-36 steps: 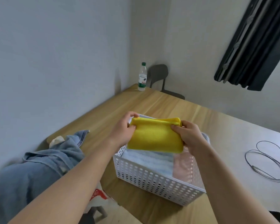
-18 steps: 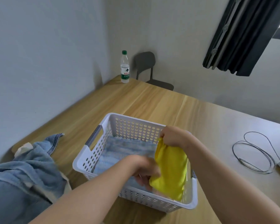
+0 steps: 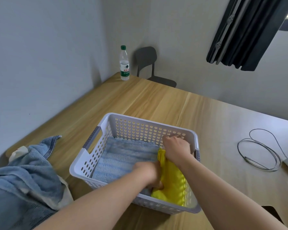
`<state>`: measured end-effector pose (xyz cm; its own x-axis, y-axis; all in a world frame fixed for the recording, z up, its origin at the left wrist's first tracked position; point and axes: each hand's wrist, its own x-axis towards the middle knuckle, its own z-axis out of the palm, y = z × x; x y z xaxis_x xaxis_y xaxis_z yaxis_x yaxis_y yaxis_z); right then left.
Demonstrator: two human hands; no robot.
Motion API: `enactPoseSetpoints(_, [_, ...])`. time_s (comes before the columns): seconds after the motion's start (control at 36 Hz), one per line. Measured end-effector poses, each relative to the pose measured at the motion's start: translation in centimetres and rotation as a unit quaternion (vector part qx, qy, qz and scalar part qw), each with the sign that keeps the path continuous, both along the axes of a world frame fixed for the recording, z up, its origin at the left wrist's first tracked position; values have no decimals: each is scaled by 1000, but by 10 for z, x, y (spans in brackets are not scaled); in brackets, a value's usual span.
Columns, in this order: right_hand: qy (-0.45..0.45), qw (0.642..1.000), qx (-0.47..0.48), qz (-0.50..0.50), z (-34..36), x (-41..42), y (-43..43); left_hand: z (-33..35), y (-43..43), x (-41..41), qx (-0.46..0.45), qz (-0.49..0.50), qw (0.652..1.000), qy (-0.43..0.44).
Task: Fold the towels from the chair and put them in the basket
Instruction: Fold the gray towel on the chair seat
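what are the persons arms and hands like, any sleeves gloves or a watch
Both arms are bare: the left forearm and right forearm show no sleeve anywhere in view. The left hand and right hand wear no gloves, and neither wrist carries a watch or bracelet. No ring shows, though most fingers are hidden.

Blue towel pile [image 3: 25,178] past left edge

A plain home room: wooden table [image 3: 156,100], curtained window [image 3: 244,32], towel-piled chair [image 3: 20,176].
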<state>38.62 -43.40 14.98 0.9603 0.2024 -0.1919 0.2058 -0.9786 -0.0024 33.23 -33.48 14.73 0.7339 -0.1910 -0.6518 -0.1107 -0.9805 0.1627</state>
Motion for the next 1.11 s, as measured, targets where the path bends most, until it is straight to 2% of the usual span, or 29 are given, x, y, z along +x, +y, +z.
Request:
enactPoseSetpoints(0.08, [-19, 1000, -13, -12, 1, -3, 2, -4, 1, 4, -67, 49, 994, -73])
enactPoseSetpoints(0.19, [20, 999, 6, -47, 4, -5, -1, -6, 1, 10, -151, 64, 982, -89])
enactPoseSetpoints(0.31, [121, 991, 38, -51, 3, -9, -5, -8, 2, 12, -181, 108, 976, -56])
enactPoseSetpoints(0.42, [183, 981, 49, -44, 1, -13, -1, -10, 2, 15, -155, 106, 982, 2])
enactPoseSetpoints(0.5, [169, 984, 46, -38, 4, -13, -1, -7, 4, 16, -150, 104, 983, -7])
enactPoseSetpoints(0.61, [110, 991, 64, -46, 17, -10, 2, 8, 21, 16, -174, 119, 974, -81])
enactPoseSetpoints(0.69, [63, 992, 100, -44, 36, -9, 20, 25, 45, 11, -264, 197, 935, -130])
enactPoseSetpoints(0.83, [6, 973, 228, -18, 73, -23, 73, 63, 107, -14, -371, 278, 848, -256])
enactPoseSetpoints(0.97, [-11, 933, 357, 51, 100, -62, 144, 81, 188, -62, -388, 359, 750, -397])
enactPoseSetpoints(1.11, [48, 890, 441, 105, 97, -104, 229, 72, 274, -121, -318, 444, 706, -450])
